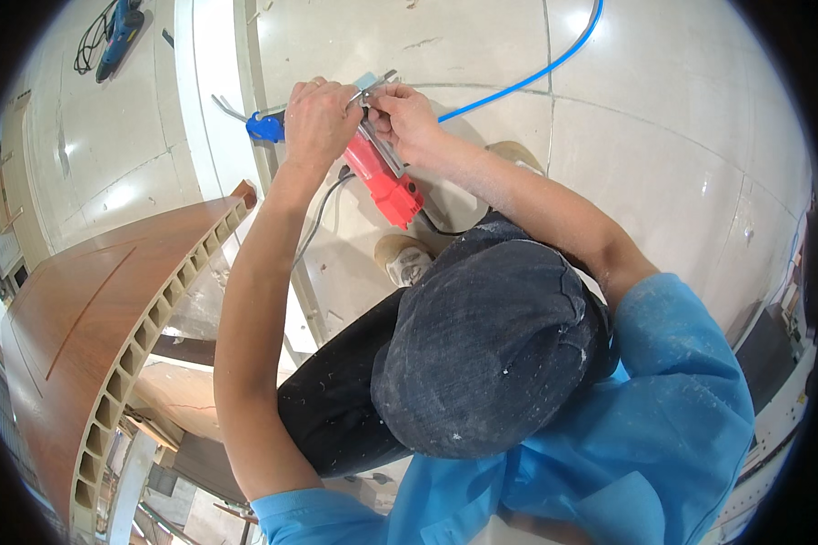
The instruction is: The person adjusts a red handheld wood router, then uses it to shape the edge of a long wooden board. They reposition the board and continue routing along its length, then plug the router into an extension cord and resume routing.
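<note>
Shirt (591, 445), blue and dusted with pale powder, fills the nearest part of the view, and beside it bulges dark, dust-flecked cloth (482, 354). A tan-edged shoe (407, 261) shows past the cloth. Farther out, a red power tool (377, 173) slants between the two hands, its wide end toward the person and its other end under the fingers. A black cable (438, 227) leaves the wide end, and a flat metal strip (382, 150) runs along the tool's side. The left hand (320, 118) is closed around the far end of the tool, its fingertips mostly hidden. The right hand (407, 118) has thumb and fingers drawn together by a small metal bar (379, 84); whether they clamp it cannot be told. To the left stands a brown panel (109, 282) with hollow cells along its edge, near a white strip (211, 100). A blue clip (264, 127) sits just left of the left hand. Beyond, a blue hose (536, 77) curves over pale floor tiles (650, 136), and a blue power tool (120, 41) lies at upper left.
</note>
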### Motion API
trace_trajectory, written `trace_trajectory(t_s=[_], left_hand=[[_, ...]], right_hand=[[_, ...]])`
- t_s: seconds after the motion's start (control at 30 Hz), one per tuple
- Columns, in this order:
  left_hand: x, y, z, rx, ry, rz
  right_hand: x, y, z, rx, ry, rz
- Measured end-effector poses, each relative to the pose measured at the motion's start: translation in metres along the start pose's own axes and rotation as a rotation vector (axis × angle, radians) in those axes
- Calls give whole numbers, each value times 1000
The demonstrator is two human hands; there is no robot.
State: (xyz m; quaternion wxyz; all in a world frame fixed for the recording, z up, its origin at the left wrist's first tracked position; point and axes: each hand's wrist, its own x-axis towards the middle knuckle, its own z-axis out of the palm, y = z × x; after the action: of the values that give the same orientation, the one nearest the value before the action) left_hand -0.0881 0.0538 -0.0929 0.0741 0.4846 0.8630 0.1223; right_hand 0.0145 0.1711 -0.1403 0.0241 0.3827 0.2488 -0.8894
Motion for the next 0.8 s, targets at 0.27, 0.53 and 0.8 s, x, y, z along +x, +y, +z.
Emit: trace_trajectory(t_s=[0.27,0.53,0.8], left_hand=[[0,-1,1,2,-2,1],[0,1,2,-20,65,22],[2,1,-1,4,16,5]], right_hand=[[-10,-9,-9,-106,-59,10],[-11,1,-3,-214,20,-117],[-9,-12,-9,-215,-13,43]])
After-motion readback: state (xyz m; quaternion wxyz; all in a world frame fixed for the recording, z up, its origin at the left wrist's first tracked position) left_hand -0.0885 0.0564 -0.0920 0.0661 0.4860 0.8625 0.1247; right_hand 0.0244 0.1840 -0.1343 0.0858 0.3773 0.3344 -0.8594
